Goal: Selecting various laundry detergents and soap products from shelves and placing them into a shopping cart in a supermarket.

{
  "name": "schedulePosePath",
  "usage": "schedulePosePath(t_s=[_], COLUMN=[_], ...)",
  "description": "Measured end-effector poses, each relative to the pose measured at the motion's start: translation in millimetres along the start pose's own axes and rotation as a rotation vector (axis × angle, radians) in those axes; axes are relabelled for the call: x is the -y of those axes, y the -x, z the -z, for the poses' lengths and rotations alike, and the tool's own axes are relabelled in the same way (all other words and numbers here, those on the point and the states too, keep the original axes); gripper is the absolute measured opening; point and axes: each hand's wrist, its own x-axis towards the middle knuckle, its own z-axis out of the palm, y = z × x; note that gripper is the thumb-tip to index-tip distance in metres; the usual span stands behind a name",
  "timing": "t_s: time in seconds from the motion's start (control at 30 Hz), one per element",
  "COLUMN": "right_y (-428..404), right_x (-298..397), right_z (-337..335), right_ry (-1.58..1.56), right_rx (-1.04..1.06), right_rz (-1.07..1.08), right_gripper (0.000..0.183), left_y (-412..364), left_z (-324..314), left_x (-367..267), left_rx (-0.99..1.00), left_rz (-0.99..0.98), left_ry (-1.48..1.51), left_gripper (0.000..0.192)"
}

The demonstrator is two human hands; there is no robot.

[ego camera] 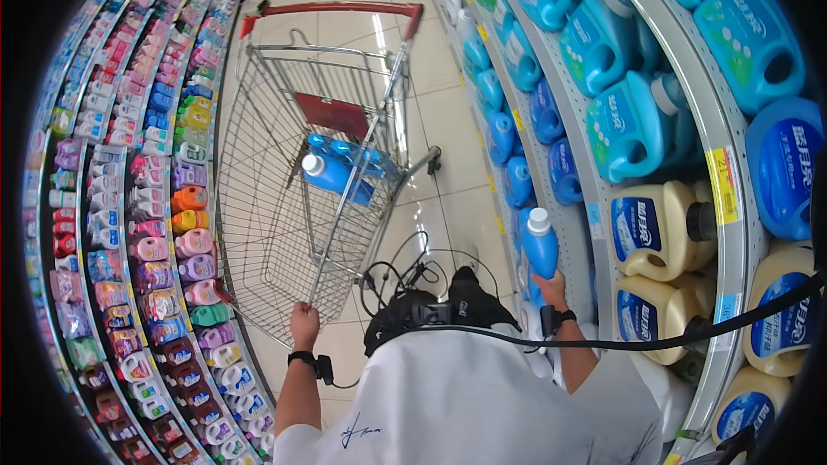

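Note:
My left hand [305, 325] grips the near metal rim of a wire shopping cart [274, 232]. My right hand [550, 289] is closed around a blue plastic bottle [540, 248] with a white cap, close to the right-hand shelf. Inside the cart lies another blue bottle [329, 175], also white-capped and tilted on its side. Beside it is a group of transparent blue bottles [342, 148]. At the cart's far end are a red handle [336, 8] and a dark red panel [331, 115].
Shelves of detergent bottles [630, 126] rise close on my right. On the left, long shelves [139, 206] carry many coloured bottles and bags. Tiled floor [446, 123] runs between them. A black cable [620, 342] crosses in front of my right forearm; looped cables [404, 271] hang at my waist.

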Motion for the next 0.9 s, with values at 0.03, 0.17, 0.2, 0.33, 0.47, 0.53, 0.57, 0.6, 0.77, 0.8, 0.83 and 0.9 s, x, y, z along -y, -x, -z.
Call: schedulePosePath(t_s=[0.03, 0.17, 0.2, 0.33, 0.47, 0.53, 0.57, 0.6, 0.77, 0.8, 0.83, 0.9], right_y=[-11, -15, -9, 19, 44, 64, 74, 81, 130, 141, 150, 156], right_x=[8, -6, 5, 70, 158, 217, 242, 263, 369, 388, 403, 425], right_z=[-1, -25, -33, -70, -106, -122, -127, -132, -169, -181, -195, -228], right_ry=[0.118, 0.181, 0.201, 0.113, 0.171, 0.268, 0.287, 0.196, 0.020, 0.027, -0.027, -0.073], right_rx=[0.048, 0.245, 0.269, 0.275, 0.237, 0.201, 0.201, 0.207, 0.246, 0.234, 0.282, 0.334], right_rz=[-0.040, -0.179, -0.172, -0.168, -0.009, 0.093, 0.119, 0.185, 0.381, 0.396, 0.423, 0.459], right_gripper=[0.022, 0.016, 0.016, 0.013, 0.015, 0.015, 0.015, 0.017, 0.014, 0.014, 0.013, 0.013], left_y=[1, -2, 0, 7, 12, 11, 12, 15, 17, 16, 16, 15], left_z=[1, 0, 2, 19, 26, 28, 28, 28, 17, 18, 18, 14], left_x=[1, -3, -2, 17, 51, 64, 66, 66, 72, 70, 73, 74], left_rx=[0.022, 0.075, 0.076, 0.090, 0.131, 0.273, 0.264, 0.211, 0.050, 0.046, 0.041, 0.026], left_rz=[-0.003, -0.070, -0.134, -0.158, -0.134, -0.114, -0.111, -0.145, -0.222, -0.249, -0.249, -0.261], left_ry=[0.047, 0.142, 0.153, 0.146, 0.131, 0.048, 0.079, 0.080, 0.100, 0.133, 0.141, 0.139], left_gripper=[0.023, 0.024, 0.025, 0.029, 0.028, 0.025, 0.025, 0.024, 0.023, 0.021, 0.021, 0.023])
